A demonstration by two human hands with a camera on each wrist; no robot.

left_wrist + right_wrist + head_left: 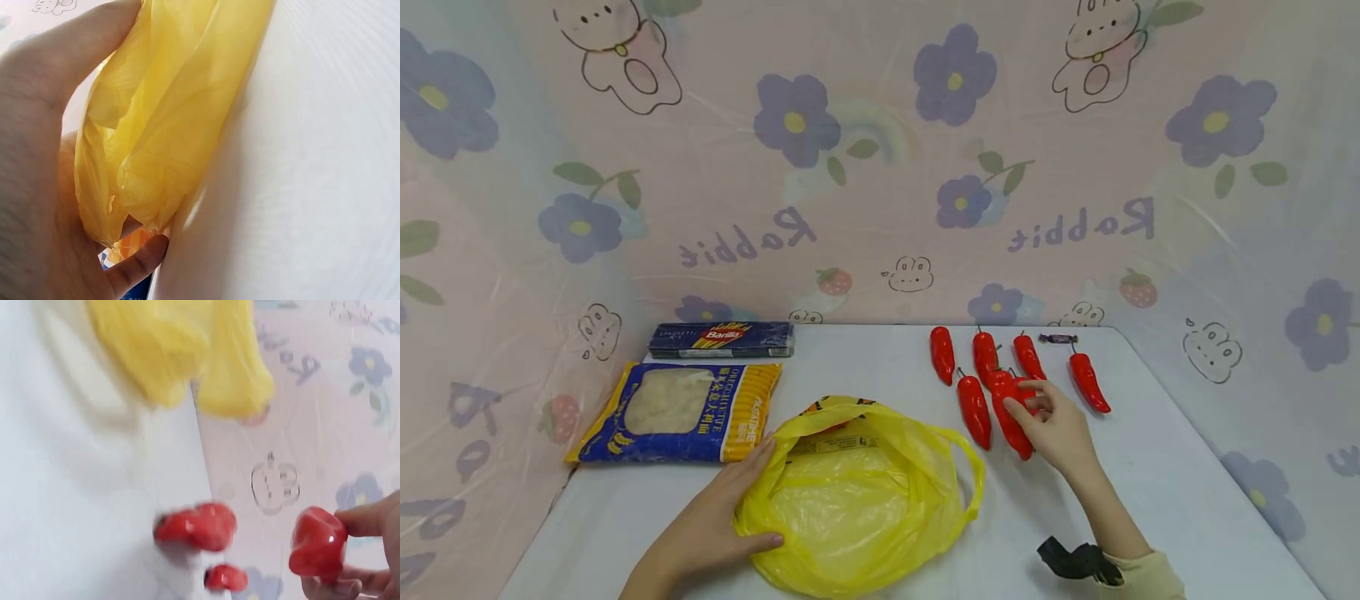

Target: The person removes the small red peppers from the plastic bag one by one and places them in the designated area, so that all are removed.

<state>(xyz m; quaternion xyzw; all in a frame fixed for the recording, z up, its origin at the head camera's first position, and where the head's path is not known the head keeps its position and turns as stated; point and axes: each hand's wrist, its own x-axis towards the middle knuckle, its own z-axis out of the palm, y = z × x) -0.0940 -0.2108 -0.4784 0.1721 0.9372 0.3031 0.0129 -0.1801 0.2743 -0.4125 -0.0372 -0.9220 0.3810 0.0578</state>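
Observation:
A yellow plastic bag (850, 500) lies on the table with its mouth open. My left hand (718, 521) holds its left side, thumb at the front and fingers further back; the left wrist view shows the hand (37, 169) curved round the crumpled film (181, 106). To the right of the bag, my right hand (1056, 425) pinches a red pepper (1011, 417) among several others. Seen from the right wrist, that pepper (319, 544) sits between thumb and fingers, apart from two blurred peppers (200, 526) beyond it.
At the back left lies a dark blue Barilla spaghetti box (722, 340), with a blue and yellow pasta bag (677, 412) in front of it. Single peppers (1088, 382) lie at the back right near a small purple wrapped candy (1057, 338). Printed cloth (880, 167) surrounds the table.

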